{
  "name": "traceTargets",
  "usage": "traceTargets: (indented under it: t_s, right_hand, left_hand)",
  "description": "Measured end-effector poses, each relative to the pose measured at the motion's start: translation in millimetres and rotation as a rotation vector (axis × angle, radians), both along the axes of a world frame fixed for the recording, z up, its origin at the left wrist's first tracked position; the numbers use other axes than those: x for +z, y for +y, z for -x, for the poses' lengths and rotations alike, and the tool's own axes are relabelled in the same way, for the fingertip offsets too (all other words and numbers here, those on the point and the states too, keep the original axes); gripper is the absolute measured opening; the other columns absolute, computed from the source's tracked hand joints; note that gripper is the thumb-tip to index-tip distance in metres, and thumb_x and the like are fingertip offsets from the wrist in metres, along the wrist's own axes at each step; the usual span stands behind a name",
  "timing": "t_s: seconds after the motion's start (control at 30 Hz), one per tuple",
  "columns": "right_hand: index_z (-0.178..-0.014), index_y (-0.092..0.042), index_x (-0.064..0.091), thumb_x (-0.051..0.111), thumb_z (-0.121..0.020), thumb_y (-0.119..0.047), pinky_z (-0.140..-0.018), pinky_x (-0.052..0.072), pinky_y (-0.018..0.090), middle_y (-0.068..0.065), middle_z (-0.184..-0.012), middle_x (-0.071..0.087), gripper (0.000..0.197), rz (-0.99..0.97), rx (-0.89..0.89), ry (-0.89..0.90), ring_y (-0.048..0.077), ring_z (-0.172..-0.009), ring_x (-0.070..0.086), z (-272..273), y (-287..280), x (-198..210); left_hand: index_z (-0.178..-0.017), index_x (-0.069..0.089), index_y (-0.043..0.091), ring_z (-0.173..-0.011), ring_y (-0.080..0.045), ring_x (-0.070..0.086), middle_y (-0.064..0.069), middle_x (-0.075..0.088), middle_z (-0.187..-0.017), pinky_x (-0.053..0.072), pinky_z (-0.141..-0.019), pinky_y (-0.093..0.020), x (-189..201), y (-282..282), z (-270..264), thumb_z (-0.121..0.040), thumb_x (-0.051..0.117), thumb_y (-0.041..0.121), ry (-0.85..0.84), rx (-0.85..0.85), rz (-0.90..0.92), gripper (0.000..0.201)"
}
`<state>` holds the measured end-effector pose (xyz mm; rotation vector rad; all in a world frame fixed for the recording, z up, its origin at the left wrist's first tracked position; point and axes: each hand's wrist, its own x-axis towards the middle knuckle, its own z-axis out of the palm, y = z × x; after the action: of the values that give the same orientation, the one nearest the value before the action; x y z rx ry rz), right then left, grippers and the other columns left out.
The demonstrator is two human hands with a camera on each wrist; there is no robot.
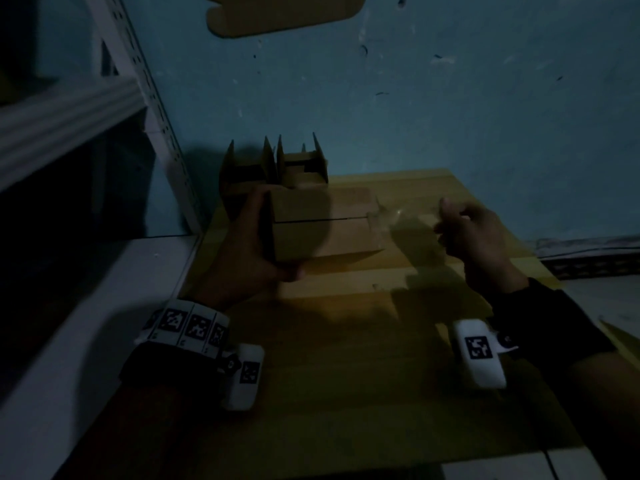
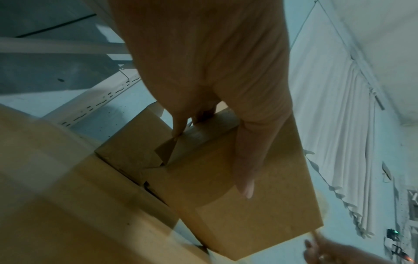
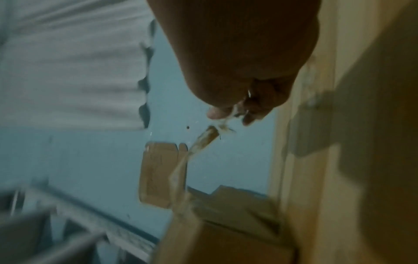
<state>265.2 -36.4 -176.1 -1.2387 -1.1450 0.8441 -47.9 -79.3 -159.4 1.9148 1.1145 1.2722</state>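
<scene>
A closed cardboard box [image 1: 329, 226] lies on the wooden table [image 1: 346, 358], a dark seam running across its top. My left hand [image 1: 256, 244] grips its left end, fingers behind and thumb along the near lower edge; the left wrist view has the thumb [image 2: 246, 167] lying on the box [image 2: 237, 205]. My right hand [image 1: 474, 233] hovers to the right of the box and pinches a strip of clear tape [image 1: 398, 216] that stretches back to the box's right end. In the right wrist view the tape [image 3: 181, 166] runs from the pinching fingers [image 3: 228, 114] down to the box [image 3: 226, 241].
Behind the box stand open cardboard boxes [image 1: 277, 168] with raised flaps against the blue wall. A white metal shelf rack [image 1: 104, 109] fills the left side. A flat cardboard piece [image 1: 284, 12] hangs on the wall. A curtain [image 2: 339, 125] hangs farther off.
</scene>
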Motion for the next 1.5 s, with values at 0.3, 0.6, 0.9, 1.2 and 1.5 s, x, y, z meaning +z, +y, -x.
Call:
traceTargets:
  t_s: [0.3,0.6,0.9,1.2,1.5]
  right_hand:
    - [-0.085,-0.006,0.076,0.054,-0.103,-0.036,-0.086,0.056,0.044,0.008,-0.081,0.073,0.041,0.012,-0.171,-0.299,0.025,-0.085,0.071,-15.4,7.2,1.0]
    - [-0.122,-0.008,0.066,0.075,-0.084,-0.004,-0.077,0.059,0.047,0.013,-0.107,0.075,0.039,0.163,-0.075,-0.758,0.031,-0.088,0.072,-27.3,11.6,-6.3]
    - [-0.115,-0.005,0.063,0.091,-0.066,-0.005,-0.053,0.051,0.03,0.013,-0.082,0.074,0.056,0.083,-0.184,-0.769,0.019,-0.055,0.063,-35.3,8.9,-6.3]
    - [-0.095,-0.005,0.067,0.077,-0.089,-0.02,-0.058,0.054,0.028,0.003,-0.073,0.072,0.019,-0.047,-0.181,-0.579,0.011,-0.066,0.068,-27.6,10.7,-5.8]
    - [-0.101,0.0,0.067,0.084,-0.072,0.007,-0.058,0.061,0.037,0.02,-0.09,0.072,0.034,0.161,-0.093,-0.423,0.026,-0.068,0.067,-42.9,16.7,-13.0]
  left_hand:
    - [-0.128,0.041,0.03,-0.123,-0.006,0.052,0.015,0.052,-0.129,0.05,-0.091,-0.023,0.1,2.1,-2.4,-0.044,0.095,0.005,0.025,0.011,-0.042,0.103]
    - [-0.133,0.039,0.019,-0.122,0.004,0.05,0.017,0.05,-0.13,0.049,-0.091,-0.015,0.6,0.3,-3.1,-0.049,0.093,-0.005,0.042,0.018,-0.05,0.103]
    - [-0.135,0.04,0.016,-0.125,-0.001,0.049,0.014,0.051,-0.132,0.049,-0.096,-0.026,1.8,-0.1,-2.5,-0.05,0.094,-0.001,0.068,0.03,-0.058,0.102]
    - [-0.132,0.04,0.02,-0.116,0.019,0.046,0.022,0.048,-0.126,0.043,-0.087,-0.004,1.7,-0.8,-5.0,-0.051,0.092,-0.005,0.064,0.031,-0.056,0.099]
    - [-0.138,0.04,0.019,-0.122,0.012,0.045,0.019,0.05,-0.131,0.046,-0.093,-0.011,2.8,-2.1,-3.7,-0.052,0.093,0.002,0.082,0.055,-0.029,0.103]
